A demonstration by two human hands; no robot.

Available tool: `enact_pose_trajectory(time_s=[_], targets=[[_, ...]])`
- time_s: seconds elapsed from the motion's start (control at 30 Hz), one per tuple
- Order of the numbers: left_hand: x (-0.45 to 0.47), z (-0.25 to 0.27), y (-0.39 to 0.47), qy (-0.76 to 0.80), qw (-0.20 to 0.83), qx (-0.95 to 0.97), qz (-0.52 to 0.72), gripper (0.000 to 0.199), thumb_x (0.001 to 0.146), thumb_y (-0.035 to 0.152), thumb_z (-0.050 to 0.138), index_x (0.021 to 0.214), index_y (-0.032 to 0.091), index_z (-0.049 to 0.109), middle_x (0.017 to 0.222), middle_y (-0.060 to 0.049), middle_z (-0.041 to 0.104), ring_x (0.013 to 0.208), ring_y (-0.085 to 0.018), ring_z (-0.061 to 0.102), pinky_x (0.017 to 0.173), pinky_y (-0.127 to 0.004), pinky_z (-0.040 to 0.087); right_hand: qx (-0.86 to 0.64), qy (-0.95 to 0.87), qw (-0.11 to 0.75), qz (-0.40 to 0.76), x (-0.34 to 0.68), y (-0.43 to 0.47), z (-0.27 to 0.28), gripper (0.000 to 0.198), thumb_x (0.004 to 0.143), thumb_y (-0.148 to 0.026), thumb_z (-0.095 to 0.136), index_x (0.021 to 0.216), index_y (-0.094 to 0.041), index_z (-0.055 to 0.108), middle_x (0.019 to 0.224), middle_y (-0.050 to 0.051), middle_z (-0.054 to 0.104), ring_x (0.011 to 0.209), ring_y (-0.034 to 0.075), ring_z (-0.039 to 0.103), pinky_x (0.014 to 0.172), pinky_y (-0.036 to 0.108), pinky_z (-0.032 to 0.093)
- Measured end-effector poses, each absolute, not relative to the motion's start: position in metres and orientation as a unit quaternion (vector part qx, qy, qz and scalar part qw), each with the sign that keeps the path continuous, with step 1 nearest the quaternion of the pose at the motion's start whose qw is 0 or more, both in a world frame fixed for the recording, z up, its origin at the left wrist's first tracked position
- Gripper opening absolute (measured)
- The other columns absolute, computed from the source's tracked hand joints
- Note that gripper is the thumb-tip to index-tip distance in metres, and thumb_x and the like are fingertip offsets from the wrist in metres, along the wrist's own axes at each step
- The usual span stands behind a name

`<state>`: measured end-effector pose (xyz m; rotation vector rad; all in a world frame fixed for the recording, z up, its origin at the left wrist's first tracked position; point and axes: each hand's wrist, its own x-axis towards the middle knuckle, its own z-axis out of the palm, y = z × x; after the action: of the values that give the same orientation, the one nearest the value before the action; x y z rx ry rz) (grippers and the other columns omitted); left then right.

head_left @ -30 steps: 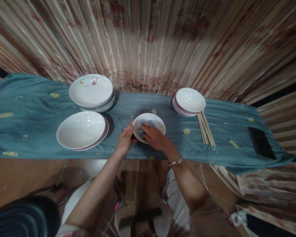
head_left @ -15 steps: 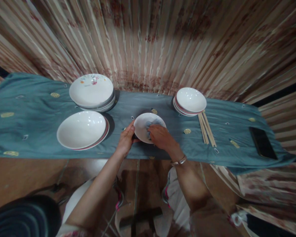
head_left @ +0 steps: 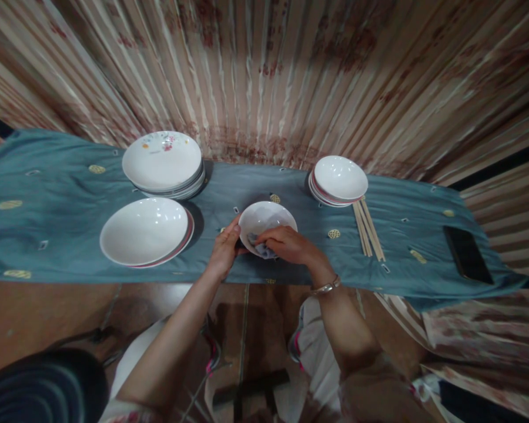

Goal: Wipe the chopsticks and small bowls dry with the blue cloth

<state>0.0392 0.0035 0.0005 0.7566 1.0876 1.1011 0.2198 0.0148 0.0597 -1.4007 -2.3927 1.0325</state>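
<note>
A small white bowl [head_left: 264, 212] is held at the middle of the cloth-covered table, tilted slightly toward me. My left hand [head_left: 226, 245] grips its left rim, thumb on the outside edge and fingers tucked underneath. Inside the bowl, my right hand [head_left: 286, 242] is closed on a bluish-grey cloth [head_left: 264, 250], pressed against the near inner wall. Part of the cloth is hidden under my fingers. A bracelet circles my right wrist.
Large plates [head_left: 162, 161] are stacked at the back left, with deep white bowls [head_left: 143, 232] in front. Small bowls [head_left: 341, 177] stand stacked at the back right beside wooden chopsticks [head_left: 368, 229]. A black phone [head_left: 467, 254] lies far right. A curtain [head_left: 264, 76] hangs behind the table.
My right hand has moved the cloth from the bowl's centre and right side down to its near inner wall. The left hand keeps its hold on the rim.
</note>
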Motion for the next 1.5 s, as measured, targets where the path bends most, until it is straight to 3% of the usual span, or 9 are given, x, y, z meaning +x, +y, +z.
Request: enact_pose_trajectory(time_s=[0.17,0.33,0.7,0.9,1.1,1.5], targets=[[0.039,-0.001,0.003,0.482,0.642,0.336,0.491,0.071,0.078,0.053,0.073,0.139,0.02,0.06,0.121,-0.01,0.072,0.092,-0.022,0.069,0.059,-0.026,0.059,-0.436,-0.796,0.145,0.395,0.215,0.016,0.055,0.042,0.088,-0.006,0.042,0.107,-0.016,0.078,0.111,0.006,0.078,0.103,0.017,0.072,0.093,0.028,0.052],[0.038,-0.003,0.003,0.485,0.635,0.344,0.493,0.067,0.08,0.052,0.07,0.138,0.022,0.061,0.125,-0.009,0.071,0.088,-0.019,0.068,0.053,-0.02,0.053,-0.418,-0.798,0.186,0.391,0.208,0.015,0.053,0.047,0.086,-0.004,0.039,0.112,-0.016,0.075,0.121,0.006,0.075,0.116,0.018,0.067,0.105,0.033,0.048],[0.039,-0.004,0.003,0.478,0.632,0.345,0.503,0.057,0.082,0.053,0.069,0.132,0.026,0.066,0.138,-0.007,0.064,0.111,-0.027,0.065,0.061,-0.024,0.059,-0.427,-0.82,0.224,0.309,0.194,0.014,0.039,0.056,0.084,-0.006,0.036,0.134,-0.014,0.06,0.148,0.012,0.055,0.139,0.021,0.048,0.122,0.039,0.032],[0.039,-0.003,0.003,0.469,0.647,0.334,0.499,0.064,0.079,0.051,0.073,0.137,0.025,0.063,0.135,-0.008,0.066,0.109,-0.029,0.066,0.068,-0.031,0.063,-0.434,-0.825,0.237,0.272,0.191,0.014,0.035,0.054,0.089,-0.009,0.034,0.141,-0.007,0.051,0.159,0.017,0.04,0.149,0.022,0.035,0.125,0.041,0.026],[0.04,-0.001,0.003,0.472,0.65,0.329,0.495,0.063,0.081,0.048,0.072,0.138,0.023,0.062,0.129,-0.01,0.068,0.107,-0.027,0.068,0.075,-0.036,0.064,-0.476,-0.827,0.189,0.234,0.198,0.016,0.037,0.057,0.088,-0.009,0.038,0.144,-0.001,0.046,0.162,0.021,0.033,0.153,0.023,0.027,0.127,0.039,0.02],[0.04,0.001,0.003,0.474,0.653,0.324,0.495,0.06,0.081,0.045,0.073,0.136,0.024,0.063,0.127,-0.009,0.07,0.111,-0.029,0.067,0.078,-0.04,0.064,-0.585,-0.806,0.049,0.082,0.203,0.009,0.058,0.042,0.094,-0.014,0.04,0.131,-0.01,0.06,0.155,0.015,0.046,0.137,0.03,0.044,0.107,0.043,0.038]])
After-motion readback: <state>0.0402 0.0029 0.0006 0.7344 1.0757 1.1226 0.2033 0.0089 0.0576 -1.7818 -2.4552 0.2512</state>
